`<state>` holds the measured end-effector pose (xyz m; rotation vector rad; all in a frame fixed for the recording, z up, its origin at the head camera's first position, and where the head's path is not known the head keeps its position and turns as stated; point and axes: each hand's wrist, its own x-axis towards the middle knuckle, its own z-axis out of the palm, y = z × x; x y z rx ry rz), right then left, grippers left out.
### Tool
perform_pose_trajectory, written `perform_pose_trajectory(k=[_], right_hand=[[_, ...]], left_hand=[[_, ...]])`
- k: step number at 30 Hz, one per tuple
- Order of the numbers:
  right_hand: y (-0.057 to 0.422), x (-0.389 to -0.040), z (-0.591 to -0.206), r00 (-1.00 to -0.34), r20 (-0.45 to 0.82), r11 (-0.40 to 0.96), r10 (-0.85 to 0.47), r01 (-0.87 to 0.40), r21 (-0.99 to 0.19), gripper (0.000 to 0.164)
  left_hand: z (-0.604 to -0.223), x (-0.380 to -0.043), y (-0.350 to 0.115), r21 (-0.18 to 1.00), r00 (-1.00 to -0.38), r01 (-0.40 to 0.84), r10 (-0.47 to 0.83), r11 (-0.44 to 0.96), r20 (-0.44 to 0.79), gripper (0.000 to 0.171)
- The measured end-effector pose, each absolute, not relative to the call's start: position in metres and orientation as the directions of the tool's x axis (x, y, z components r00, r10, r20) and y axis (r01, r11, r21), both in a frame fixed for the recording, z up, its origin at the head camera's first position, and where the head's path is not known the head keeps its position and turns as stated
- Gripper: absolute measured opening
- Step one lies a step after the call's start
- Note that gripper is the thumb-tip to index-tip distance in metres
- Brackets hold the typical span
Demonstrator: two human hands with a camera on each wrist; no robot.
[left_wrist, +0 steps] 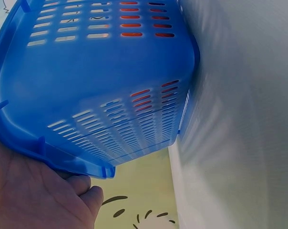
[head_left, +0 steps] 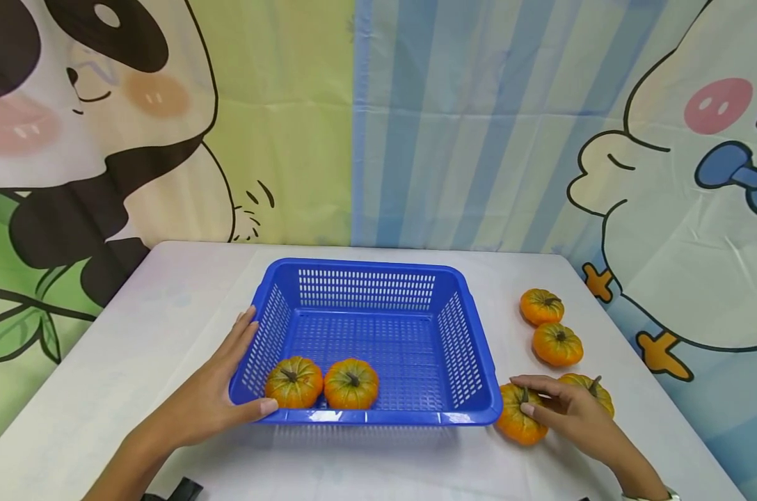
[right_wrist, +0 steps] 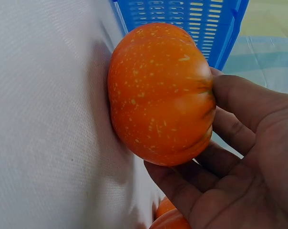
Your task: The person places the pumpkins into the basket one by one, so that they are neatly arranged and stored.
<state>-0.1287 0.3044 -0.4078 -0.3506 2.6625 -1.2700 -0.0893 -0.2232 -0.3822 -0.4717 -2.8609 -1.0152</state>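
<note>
A blue plastic basket (head_left: 378, 417) with slotted walls stands on the table, two small orange pumpkins (head_left: 294, 383) side by side at its front left. My left hand (head_left: 212, 396) grips the basket's front left corner, thumb over the front rim and fingers along the left side. From below, the left wrist view shows the hand (left_wrist: 44, 193) at the rim. Just right of the basket, my right hand (head_left: 569, 412) holds another pumpkin (head_left: 518, 417) by its top, near the stem. The right wrist view shows this pumpkin (right_wrist: 158, 95) close to the tabletop, thumb and fingers around its upper part.
One more pumpkin (head_left: 588, 391) lies behind the right hand, partly covered by it. Farther back on the right sit two others (head_left: 557, 344), close together. A white cloth covers the table (head_left: 184, 313). Behind it hangs a printed curtain (head_left: 453, 125) with cartoon animals.
</note>
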Motion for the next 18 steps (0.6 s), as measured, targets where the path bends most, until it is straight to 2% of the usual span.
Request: perform_pose_trajectory(k=[18], right_hand=[[0.3030, -0.1292, -0.4048, -0.963, 0.017, 0.628, -0.269, -0.188, -0.755, 0.035]], left_hand=[[-0.3826, -0.0889, -0.2231, 0.605, -0.951, 0.308, 0.261, 0.734, 0.167, 0.110]])
